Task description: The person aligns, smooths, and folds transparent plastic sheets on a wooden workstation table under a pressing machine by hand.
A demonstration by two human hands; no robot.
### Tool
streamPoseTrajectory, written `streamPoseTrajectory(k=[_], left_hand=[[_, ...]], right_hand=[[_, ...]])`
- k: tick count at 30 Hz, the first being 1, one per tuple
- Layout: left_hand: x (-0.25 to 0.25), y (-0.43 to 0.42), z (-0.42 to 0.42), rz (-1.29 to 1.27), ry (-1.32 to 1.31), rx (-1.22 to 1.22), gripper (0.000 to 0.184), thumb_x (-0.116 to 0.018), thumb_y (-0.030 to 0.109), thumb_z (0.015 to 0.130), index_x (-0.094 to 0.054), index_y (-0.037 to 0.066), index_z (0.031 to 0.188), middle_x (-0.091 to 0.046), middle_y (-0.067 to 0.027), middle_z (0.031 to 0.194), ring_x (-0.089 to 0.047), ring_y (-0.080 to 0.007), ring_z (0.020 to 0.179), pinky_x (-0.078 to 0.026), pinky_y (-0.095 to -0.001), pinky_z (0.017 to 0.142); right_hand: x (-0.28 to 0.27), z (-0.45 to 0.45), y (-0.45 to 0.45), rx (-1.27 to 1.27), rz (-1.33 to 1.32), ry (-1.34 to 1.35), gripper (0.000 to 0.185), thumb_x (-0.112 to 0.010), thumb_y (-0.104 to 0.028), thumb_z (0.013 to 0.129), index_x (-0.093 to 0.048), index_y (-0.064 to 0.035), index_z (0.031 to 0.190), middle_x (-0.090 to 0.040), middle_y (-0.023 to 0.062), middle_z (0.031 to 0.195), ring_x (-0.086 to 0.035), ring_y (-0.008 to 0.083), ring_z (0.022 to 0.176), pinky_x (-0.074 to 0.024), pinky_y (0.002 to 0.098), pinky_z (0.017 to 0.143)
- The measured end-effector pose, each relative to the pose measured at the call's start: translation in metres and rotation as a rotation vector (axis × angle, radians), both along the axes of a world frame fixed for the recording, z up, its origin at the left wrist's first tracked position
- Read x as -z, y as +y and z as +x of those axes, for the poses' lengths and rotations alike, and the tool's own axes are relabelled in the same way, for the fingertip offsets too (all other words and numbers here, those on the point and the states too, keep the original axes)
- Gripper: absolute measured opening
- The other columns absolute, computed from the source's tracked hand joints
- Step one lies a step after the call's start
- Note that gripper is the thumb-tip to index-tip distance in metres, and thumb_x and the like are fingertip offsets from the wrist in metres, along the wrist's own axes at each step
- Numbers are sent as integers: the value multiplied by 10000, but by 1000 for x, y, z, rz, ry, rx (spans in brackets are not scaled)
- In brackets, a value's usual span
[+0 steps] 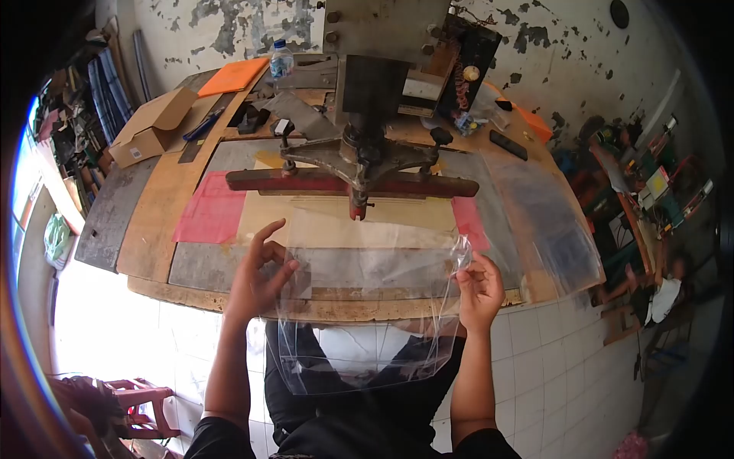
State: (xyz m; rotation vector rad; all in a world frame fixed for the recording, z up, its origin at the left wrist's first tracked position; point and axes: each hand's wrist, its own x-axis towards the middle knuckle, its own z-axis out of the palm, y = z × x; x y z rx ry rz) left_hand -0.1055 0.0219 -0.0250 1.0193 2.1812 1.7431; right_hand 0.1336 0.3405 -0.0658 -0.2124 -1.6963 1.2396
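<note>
A clear plastic sheet, possibly a bag, hangs over the front edge of the worktable and above my lap. At its right edge, my right hand pinches the gathered plastic between thumb and fingers. My left hand is beside the sheet's left edge, fingers apart and slightly curled; whether it touches the plastic I cannot tell. Just beyond both hands stands a press with a long red-brown bar raised over a pale yellow board. Pink sheets lie at the board's two ends.
A cardboard box, an orange folder and a water bottle stand at the back left. Clear plastic sheets lie on the table's right side. A black phone-like object is behind them. Another person sits far right.
</note>
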Motion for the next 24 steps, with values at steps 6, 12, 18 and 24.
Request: streamPoseTrajectory(k=[6,12,18,24], left_hand=[[0,-3,2,28,80,-9,788,-763,-47,894,-447,76,1605,-640,9,853,-636,-95,877,-495,-301,979],[1,-11,2,170,-70,42,854,-754,43,853,-404,6,1631,-620,10,760,-630,-78,787,-479,-233,890],[0,-14,2,132,-88,44,771,-754,60,842,-494,-22,1564,-640,0,772,-637,-77,804,-486,-241,896],[-4,-14,3,97,-77,36,553,-721,42,839,-592,-25,1372,-649,-6,779,-645,-97,802,-491,-258,875]], right_hand=[[-2,1,-2,53,4,22,375,-781,-18,979,-659,16,1332,-697,62,980,-706,147,888,-605,305,831],[2,4,-1,80,28,43,392,-781,-17,978,-656,20,1348,-694,71,1024,-708,150,903,-592,291,838],[0,4,-3,95,41,49,419,-770,-9,985,-644,30,1382,-689,77,1027,-714,154,919,-591,280,846],[3,5,-2,108,77,48,362,-767,18,976,-667,29,1324,-695,95,1046,-712,161,921,-591,292,837]])
